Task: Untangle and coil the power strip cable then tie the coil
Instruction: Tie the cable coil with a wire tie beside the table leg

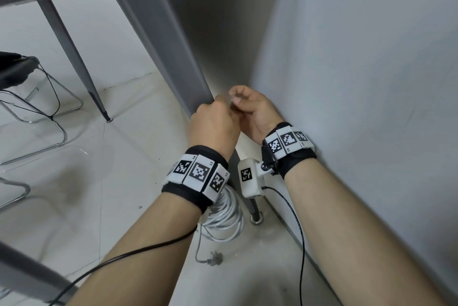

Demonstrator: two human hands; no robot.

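A coil of grey-white power strip cable (224,216) lies on the floor under my left wrist, partly hidden by my forearm. Its plug end (213,258) trails out on the floor in front of the coil. The power strip body is out of sight. My left hand (213,124) and my right hand (252,107) are raised above the coil, close together, fingers curled. Between their fingertips sits a small, blurred, pale or clear strip (233,101), which both hands pinch. What it is cannot be made out.
A grey table leg (171,45) slants down just behind the hands, its foot (256,219) beside the coil. A grey wall (359,82) stands close on the right. A chrome-framed chair (37,112) is at the left. Black sensor wires (301,231) hang from my wristbands.
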